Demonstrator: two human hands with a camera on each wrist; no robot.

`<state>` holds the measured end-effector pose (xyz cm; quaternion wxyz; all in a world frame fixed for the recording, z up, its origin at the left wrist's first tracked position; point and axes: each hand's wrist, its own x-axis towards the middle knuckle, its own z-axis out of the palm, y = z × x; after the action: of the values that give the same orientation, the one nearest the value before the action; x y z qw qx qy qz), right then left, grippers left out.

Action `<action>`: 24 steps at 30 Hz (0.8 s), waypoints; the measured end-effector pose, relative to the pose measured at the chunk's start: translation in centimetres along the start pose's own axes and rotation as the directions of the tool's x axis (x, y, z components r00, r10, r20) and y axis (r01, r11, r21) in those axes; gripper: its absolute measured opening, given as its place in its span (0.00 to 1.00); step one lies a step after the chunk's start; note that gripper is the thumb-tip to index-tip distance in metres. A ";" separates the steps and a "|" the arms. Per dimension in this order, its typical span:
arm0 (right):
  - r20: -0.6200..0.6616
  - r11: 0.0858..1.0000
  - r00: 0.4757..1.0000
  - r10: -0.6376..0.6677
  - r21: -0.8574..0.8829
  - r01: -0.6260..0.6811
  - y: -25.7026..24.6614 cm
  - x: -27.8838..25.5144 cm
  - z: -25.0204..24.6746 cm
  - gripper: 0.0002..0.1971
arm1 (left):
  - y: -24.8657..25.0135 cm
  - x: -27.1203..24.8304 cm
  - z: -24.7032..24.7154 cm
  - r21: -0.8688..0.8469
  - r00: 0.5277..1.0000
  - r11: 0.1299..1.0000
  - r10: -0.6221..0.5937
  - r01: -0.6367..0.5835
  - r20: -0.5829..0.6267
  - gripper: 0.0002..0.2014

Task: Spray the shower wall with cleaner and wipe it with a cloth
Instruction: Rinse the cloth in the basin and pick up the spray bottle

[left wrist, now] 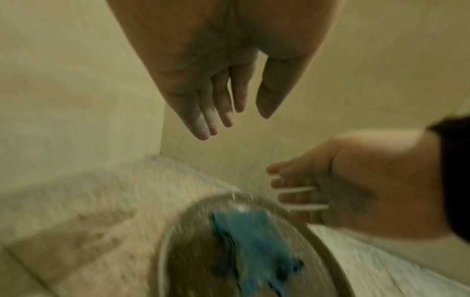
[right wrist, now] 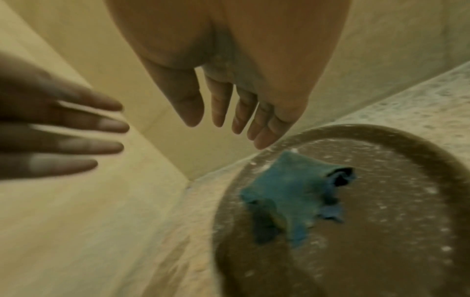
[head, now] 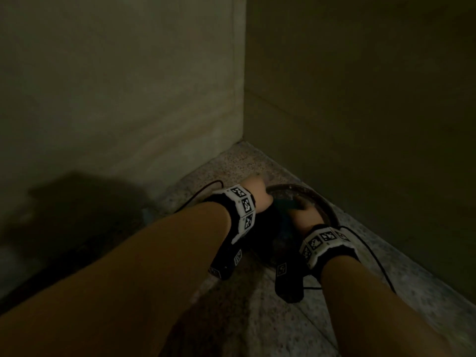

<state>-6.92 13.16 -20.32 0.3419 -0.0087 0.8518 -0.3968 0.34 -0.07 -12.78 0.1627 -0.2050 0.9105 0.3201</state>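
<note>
Both forearms reach into floor corner. L hand (left wrist: 218,80) and R hand (right wrist: 241,84) — fingers straight, spread, holding nothing, hovering over basin (right wrist: 396,132). Blue cloth (right wrist: 292,193) lies crumpled inside basin, near its wall-side rim, apart from both hands. Basin sits on speckled floor (head: 231,166) against shower wall (head: 116,86) corner.

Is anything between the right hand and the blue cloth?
No. In the right wrist view, the right hand hangs open above the cloth in the basin, with only a bare gap between them.
</note>
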 end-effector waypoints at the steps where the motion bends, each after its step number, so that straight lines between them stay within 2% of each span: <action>1: 0.011 1.000 1.000 -0.009 -0.010 0.010 -0.7 -0.6 0.2 0.28 | 0.2 -0.8 -0.9 0.007 1.000 1.000 0.002 -0.002 -0.008 0.29; 6: 0.048 0.985 0.992 -0.120 -0.121 0.125 -4.6 -4.1 1.5 0.24 | 0.0 -5.3 -4.6 0.041 0.998 0.999 -0.013 0.016 -0.067 0.27; 12: 0.122 0.939 0.967 -0.222 -0.241 0.246 -10.1 -9.3 4.1 0.24 | -2.9 -10.1 -8.7 0.028 0.975 0.998 -0.040 0.048 -0.220 0.25; 15: 0.194 0.890 0.956 -0.222 -0.361 0.280 -12.1 -11.5 6.8 0.23 | -4.6 -11.7 -9.9 -0.007 0.961 0.998 -0.067 0.068 -0.268 0.23; 19: 0.309 0.772 0.931 -0.193 -0.538 0.338 -13.2 -14.1 10.8 0.25 | -8.5 -14.1 -10.8 -0.080 0.949 0.991 -0.127 0.108 -0.289 0.22; 24: 0.371 0.801 0.917 -0.150 -0.498 0.333 -12.4 -15.2 16.1 0.31 | -14.7 -16.4 -9.7 -0.143 0.906 0.961 -0.271 0.236 -0.325 0.23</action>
<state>11.02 -1.75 -10.35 0.4011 -0.2793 0.8559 -0.1687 19.93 -12.39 -6.12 0.0320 -0.3819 0.8732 0.3012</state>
